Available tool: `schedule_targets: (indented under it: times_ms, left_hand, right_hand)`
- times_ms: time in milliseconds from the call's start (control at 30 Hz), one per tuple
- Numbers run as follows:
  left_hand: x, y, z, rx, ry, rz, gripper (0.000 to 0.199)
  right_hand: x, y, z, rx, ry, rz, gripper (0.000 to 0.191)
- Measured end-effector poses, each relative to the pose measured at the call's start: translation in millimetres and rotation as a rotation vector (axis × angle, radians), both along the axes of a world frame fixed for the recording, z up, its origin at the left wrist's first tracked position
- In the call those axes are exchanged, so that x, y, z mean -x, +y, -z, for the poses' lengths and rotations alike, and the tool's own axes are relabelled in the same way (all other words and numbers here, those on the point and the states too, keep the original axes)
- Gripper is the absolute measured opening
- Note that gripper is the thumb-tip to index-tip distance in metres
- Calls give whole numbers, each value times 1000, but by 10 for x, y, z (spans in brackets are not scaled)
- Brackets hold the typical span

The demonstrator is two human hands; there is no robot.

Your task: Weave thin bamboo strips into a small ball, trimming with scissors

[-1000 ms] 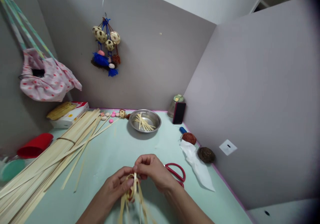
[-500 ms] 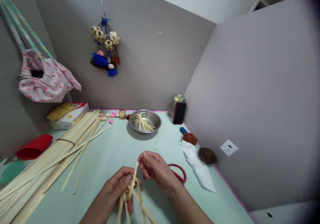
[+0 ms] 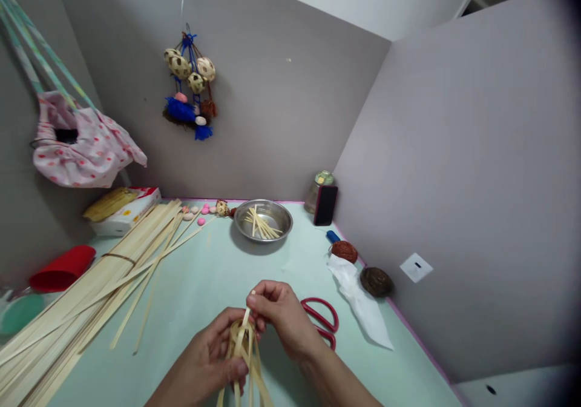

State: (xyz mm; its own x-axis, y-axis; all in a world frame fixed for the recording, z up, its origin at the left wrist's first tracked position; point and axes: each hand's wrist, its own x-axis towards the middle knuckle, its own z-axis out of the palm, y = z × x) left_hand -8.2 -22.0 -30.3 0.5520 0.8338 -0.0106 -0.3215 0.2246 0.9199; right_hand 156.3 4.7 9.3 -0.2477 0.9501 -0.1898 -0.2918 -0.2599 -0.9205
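My left hand (image 3: 211, 352) is closed around a small, partly woven ball of bamboo strips (image 3: 241, 336), low in the middle of the view. Several loose strip ends trail from it toward me and past the bottom edge. Just to the right, my right hand (image 3: 280, 316) pinches the upper end of one pale bamboo strip (image 3: 246, 316) that rises out of the weave. The fingers hide part of the ball. Red-handled scissors (image 3: 323, 316) lie beside my right wrist, their blades hidden beneath the hand and arm.
A metal bowl (image 3: 264, 237) with short strips stands at the back. Long bamboo strips (image 3: 113, 274) lie bundled at left, near a red cup (image 3: 62, 269). At right are white paper (image 3: 361, 304), brown yarn balls (image 3: 376, 281) and a phone (image 3: 325, 206). Woven balls (image 3: 180, 66) hang on the wall.
My right hand has closed on the strip's tip, with its fingers lower than before. My left hand has turned the woven ball slightly, and more of the scissors' handles shows.
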Motion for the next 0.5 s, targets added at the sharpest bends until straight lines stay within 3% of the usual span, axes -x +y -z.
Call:
schedule_targets:
  times_ms: [133, 233, 333, 433, 500]
  left_hand:
    - [32, -26, -61, 21, 95, -152, 50]
    - [82, -47, -194, -82, 259, -353, 40]
    - [132, -64, -359, -343, 442, -527, 31]
    - [168, -73, -460, -776, 598, -723, 33]
    - [184, -74, -478, -939, 669, -771, 38]
  right_hand:
    - [-10, -73, -176, -90, -71, 26, 26]
    - [4, -173, -389, -262, -134, -30, 16]
    - [52, -283, -557, -376, -198, -17, 10]
    - [107, -365, -635, -274, -159, -68, 19]
    - [140, -395, -656, -179, -90, -117, 28]
